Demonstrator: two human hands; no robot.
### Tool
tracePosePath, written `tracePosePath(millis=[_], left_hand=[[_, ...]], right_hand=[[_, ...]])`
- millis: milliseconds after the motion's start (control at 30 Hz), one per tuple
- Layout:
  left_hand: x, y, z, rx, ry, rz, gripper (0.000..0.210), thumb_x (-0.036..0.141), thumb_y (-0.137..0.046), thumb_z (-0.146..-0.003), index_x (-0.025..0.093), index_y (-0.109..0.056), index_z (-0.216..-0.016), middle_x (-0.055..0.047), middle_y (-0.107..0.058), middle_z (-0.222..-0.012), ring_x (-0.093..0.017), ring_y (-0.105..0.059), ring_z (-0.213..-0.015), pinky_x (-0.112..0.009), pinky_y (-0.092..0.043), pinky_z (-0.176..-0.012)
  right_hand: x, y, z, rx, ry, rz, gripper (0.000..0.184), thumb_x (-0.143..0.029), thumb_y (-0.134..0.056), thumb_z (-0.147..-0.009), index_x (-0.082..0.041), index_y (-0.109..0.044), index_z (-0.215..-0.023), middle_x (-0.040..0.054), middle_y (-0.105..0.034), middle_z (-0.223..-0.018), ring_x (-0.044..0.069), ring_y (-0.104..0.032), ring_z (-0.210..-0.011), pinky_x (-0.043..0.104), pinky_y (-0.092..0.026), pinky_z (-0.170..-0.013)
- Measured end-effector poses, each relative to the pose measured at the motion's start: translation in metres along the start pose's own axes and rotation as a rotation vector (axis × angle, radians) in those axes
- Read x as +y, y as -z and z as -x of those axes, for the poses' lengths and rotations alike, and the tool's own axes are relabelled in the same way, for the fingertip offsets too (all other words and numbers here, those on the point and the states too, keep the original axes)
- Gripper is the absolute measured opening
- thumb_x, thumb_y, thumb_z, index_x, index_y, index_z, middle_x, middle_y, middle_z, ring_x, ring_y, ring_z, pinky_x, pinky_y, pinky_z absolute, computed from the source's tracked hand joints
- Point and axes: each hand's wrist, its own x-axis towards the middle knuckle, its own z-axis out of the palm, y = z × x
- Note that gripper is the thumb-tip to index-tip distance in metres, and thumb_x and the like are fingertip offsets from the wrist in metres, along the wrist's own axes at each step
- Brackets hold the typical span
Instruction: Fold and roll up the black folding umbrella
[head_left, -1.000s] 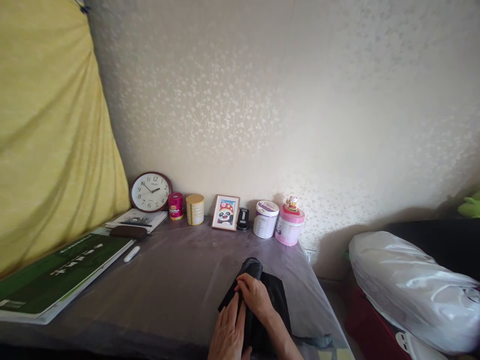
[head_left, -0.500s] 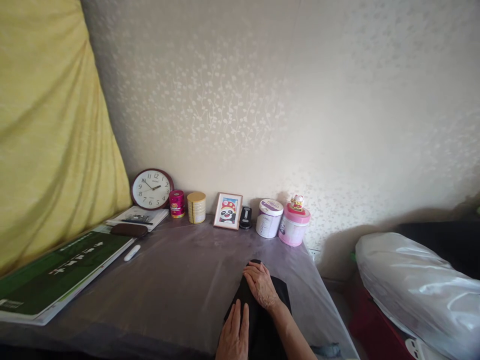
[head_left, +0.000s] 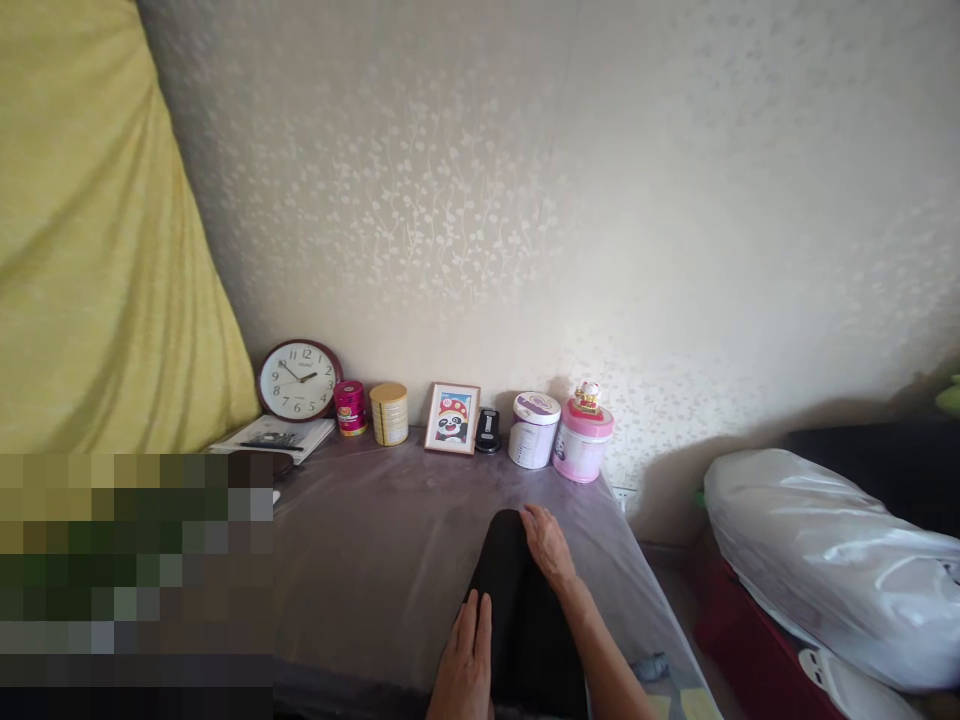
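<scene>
My left hand (head_left: 466,655) lies on the cloth (head_left: 510,570), fingers straight and loose. My right hand (head_left: 549,548) touches its far end, fingers slightly bent; whether they pinch it, I can't tell.

Coarse blocks (head_left: 135,585) are hiding the lower left, partly covering the brown case (head_left: 283,464); the frame's bottom edge is cutting off the black cloth (head_left: 506,575) and left hand (head_left: 466,655); the right edge is cropping the white bag (head_left: 817,560)
</scene>
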Motion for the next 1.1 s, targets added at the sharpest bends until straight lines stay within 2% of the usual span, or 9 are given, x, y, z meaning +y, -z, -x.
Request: tracePosePath(millis=[167, 333, 433, 600, 767, 933, 1100], left_hand=[[0.007, 0.015, 0.018, 0.047, -0.077, 0.074, 0.085, -0.005, -0.035, -0.063, 0.013, -0.006, -0.14, -0.008, -0.005, -0.15, -0.02, -0.01, -0.137, -0.034, -0.023, -0.11], [0.007, 0.025, 0.024, 0.071, -0.084, 0.154, 0.081, -0.005, -0.034, -0.065, 0.011, -0.008, -0.14, -0.01, -0.01, -0.15, -0.017, -0.013, -0.137, -0.03, -0.021, -0.111], [0.003, 0.022, 0.021, 0.072, -0.078, 0.229, 0.08, -0.004, -0.035, -0.066, 0.01, -0.007, -0.14, -0.011, -0.015, -0.149, -0.016, -0.017, -0.136, -0.028, -0.021, -0.111], [-0.003, 0.014, 0.018, 0.101, -0.089, 0.266, 0.082, -0.002, -0.036, -0.064, 0.007, -0.006, -0.14, -0.012, -0.018, -0.149, -0.014, -0.018, -0.136, -0.027, -0.018, -0.111], [0.002, 0.018, 0.021, 0.07, -0.063, 0.239, 0.083, -0.003, -0.036, -0.064, 0.007, -0.004, -0.14, -0.012, -0.016, -0.149, -0.015, -0.017, -0.136, -0.028, -0.019, -0.111], [0.006, 0.023, 0.022, 0.059, -0.046, 0.194, 0.083, -0.004, -0.036, -0.065, 0.007, -0.003, -0.14, -0.014, -0.017, -0.149, -0.017, -0.02, -0.135, -0.027, -0.022, -0.109], [0.008, 0.023, 0.023, 0.056, -0.042, 0.162, 0.083, -0.004, -0.037, -0.064, 0.007, -0.004, -0.14, -0.015, -0.017, -0.148, -0.018, -0.017, -0.136, -0.029, -0.022, -0.11]], right_hand=[[0.039, 0.037, 0.042, 0.084, -0.212, -0.003, 0.035, -0.031, -0.032, -0.087, -0.015, -0.06, -0.099, 0.0133, -0.065, -0.103, 0.023, -0.059, -0.1, 0.033, -0.041, -0.087], [0.055, 0.044, 0.08, -0.012, -0.335, -0.081, 0.037, -0.037, -0.031, -0.086, -0.019, -0.063, -0.082, 0.007, -0.069, -0.076, 0.019, -0.065, -0.067, 0.027, -0.046, -0.061], [0.048, 0.041, 0.089, -0.024, -0.366, -0.145, 0.038, -0.042, -0.032, -0.085, -0.02, -0.063, -0.078, 0.0055, -0.068, -0.071, 0.019, -0.064, -0.063, 0.026, -0.045, -0.056], [0.03, 0.036, 0.091, 0.04, -0.295, -0.146, 0.035, -0.046, -0.038, -0.082, -0.02, -0.062, -0.086, 0.0078, -0.069, -0.081, 0.023, -0.064, -0.078, 0.03, -0.045, -0.068], [0.027, 0.029, 0.087, 0.053, -0.296, -0.106, 0.03, -0.042, -0.045, -0.079, -0.018, -0.061, -0.089, 0.0095, -0.068, -0.083, 0.025, -0.064, -0.084, 0.031, -0.045, -0.073], [0.02, 0.031, 0.079, 0.014, -0.236, -0.28, 0.028, -0.042, -0.046, -0.077, -0.019, -0.062, -0.076, 0.0041, -0.065, -0.069, 0.022, -0.061, -0.072, 0.029, -0.045, -0.061], [-0.009, 0.028, 0.062, -0.018, -0.181, -0.448, 0.035, -0.046, -0.043, -0.078, -0.017, -0.062, -0.075, 0.0012, -0.06, -0.062, 0.018, -0.056, -0.063, 0.026, -0.041, -0.054]])
